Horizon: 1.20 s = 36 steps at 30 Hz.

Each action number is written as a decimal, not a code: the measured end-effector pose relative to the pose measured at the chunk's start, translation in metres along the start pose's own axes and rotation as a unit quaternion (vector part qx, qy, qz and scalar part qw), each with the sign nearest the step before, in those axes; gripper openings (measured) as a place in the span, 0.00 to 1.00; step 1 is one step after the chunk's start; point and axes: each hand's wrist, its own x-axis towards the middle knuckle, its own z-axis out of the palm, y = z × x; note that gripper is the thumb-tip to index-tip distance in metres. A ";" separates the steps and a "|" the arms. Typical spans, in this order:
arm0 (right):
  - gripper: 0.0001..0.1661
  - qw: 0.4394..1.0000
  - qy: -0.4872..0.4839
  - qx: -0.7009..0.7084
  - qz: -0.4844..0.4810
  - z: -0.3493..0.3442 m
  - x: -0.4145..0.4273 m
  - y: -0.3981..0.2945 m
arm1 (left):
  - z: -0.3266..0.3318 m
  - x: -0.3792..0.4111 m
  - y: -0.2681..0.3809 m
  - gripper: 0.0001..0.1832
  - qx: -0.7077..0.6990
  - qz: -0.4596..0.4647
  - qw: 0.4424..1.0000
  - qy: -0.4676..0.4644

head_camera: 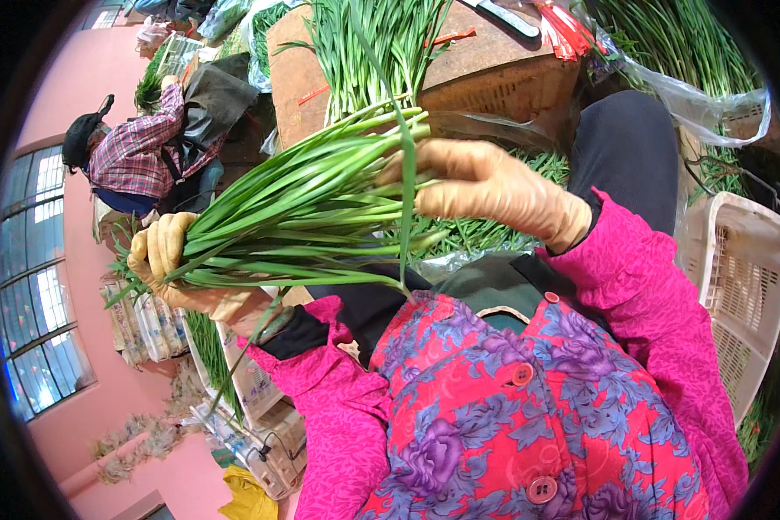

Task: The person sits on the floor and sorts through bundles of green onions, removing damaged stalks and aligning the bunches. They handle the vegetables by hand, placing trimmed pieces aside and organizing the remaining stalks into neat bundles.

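Note:
My gloved left hand is closed around the leafy end of a bunch of long green leaves, likely garlic chives. The bunch slants across my lap, its pale stem ends pointing right. At those ends is my gloved right hand, thumb and fingers among the stems. Blur and leaves hide whether it grips any. One long blade hangs loose in front of the bunch. Beyond it, more chives lie on a brown work surface, stem ends towards me.
A knife and a bundle of red strips lie at the far right of the surface. Green trimmings fill plastic below my hands. Right are bagged chives and a white crate. Another person works at left.

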 end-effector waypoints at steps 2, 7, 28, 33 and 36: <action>0.26 0.999 -0.031 0.014 0.020 0.011 -0.002 0.001 | 0.001 -0.001 0.000 0.18 0.027 -0.047 0.998 -0.041; 0.17 0.990 -0.013 0.121 0.077 0.011 -0.004 0.007 | 0.006 -0.002 -0.024 0.14 0.131 0.128 0.977 0.106; 0.14 0.875 0.199 -0.385 -0.215 -0.015 0.010 0.032 | -0.021 0.001 -0.029 0.11 0.254 0.110 0.900 0.337; 0.37 0.872 0.148 -0.384 -0.264 0.008 0.032 0.030 | -0.011 0.025 -0.078 0.11 0.251 -0.027 0.926 0.281; 0.65 0.843 0.180 -0.440 -0.251 0.013 0.039 0.043 | -0.007 0.045 -0.132 0.09 0.313 -0.037 0.898 0.307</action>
